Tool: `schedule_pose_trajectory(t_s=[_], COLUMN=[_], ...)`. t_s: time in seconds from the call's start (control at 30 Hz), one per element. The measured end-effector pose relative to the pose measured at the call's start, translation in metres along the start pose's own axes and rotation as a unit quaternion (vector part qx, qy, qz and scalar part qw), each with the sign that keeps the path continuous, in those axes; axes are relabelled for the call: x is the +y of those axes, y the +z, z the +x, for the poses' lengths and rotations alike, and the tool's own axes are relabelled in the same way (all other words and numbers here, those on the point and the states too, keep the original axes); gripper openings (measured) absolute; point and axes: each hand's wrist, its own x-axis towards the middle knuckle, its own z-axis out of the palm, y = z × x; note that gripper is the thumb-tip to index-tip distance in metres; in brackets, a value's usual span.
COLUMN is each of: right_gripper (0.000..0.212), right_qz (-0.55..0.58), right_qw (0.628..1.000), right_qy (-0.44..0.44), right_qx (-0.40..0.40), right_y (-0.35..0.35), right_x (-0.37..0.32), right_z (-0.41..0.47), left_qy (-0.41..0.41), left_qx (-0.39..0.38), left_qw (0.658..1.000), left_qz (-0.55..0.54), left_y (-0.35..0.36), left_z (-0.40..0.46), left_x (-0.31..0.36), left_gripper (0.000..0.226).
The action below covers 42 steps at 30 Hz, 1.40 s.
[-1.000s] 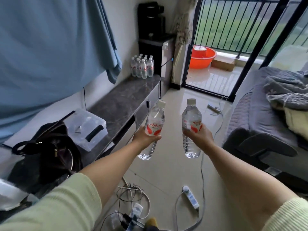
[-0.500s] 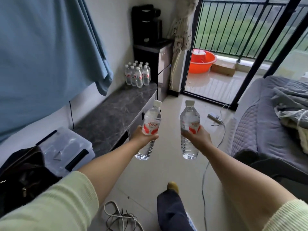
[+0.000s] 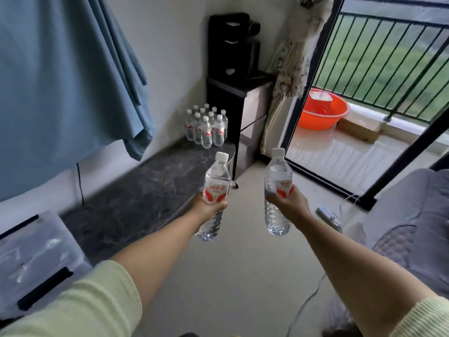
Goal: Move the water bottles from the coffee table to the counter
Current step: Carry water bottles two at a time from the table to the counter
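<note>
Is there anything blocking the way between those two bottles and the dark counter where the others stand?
Nothing visible does. The counter lies bare between the held bottles and the cluster of bottles at its far end.

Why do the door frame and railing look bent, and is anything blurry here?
Head view: the wide-angle lens bows the door frame and railing; daylight from the balcony glares off its wet floor; the plastic box at the left edge is smeared, while both held bottles stay fairly sharp.
</note>
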Motion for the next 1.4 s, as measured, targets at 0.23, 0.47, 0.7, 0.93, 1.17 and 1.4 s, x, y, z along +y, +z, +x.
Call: schedule_pose_trajectory(t_s=[0.23,0.47,0.7,0.93,1.17,1.4], right_gripper=[0.045,0.048,0.049,0.052,0.053,0.051], right_qz=[0.013,0.012,0.026,0.043,-0.002,-0.007], right_qw=[0.999,0.998,0.997,0.989,0.977,0.968], right_qy=[-0.003,0.010,0.039,0.088,0.132,0.185], right_qx=[-0.040,-0.065,-0.059,-0.110,-0.168,-0.172], right_y=[0.023,0.066,0.123,0.196,0.275,0.356], right_x=[-0.022,-0.041,-0.097,-0.113,-0.117,-0.126], right_z=[0.088,0.191,0.305,0.371,0.440,0.530], left_qy=[-0.040,-0.062,-0.118,-0.183,-0.255,-0.269], left_qx=[0.014,0.013,0.015,0.074,0.148,0.183], left_qw=[0.999,0.998,0.993,0.979,0.954,0.945], left_qz=[0.017,-0.005,-0.010,-0.057,-0.052,-0.034], left_y=[0.010,-0.010,-0.064,-0.106,-0.134,-0.164], left_z=[0.080,0.193,0.322,0.395,0.460,0.577], left_x=[0.022,0.032,0.057,0.040,0.004,-0.018], left_gripper=[0.032,0.034,0.037,0.042,0.060,0.054])
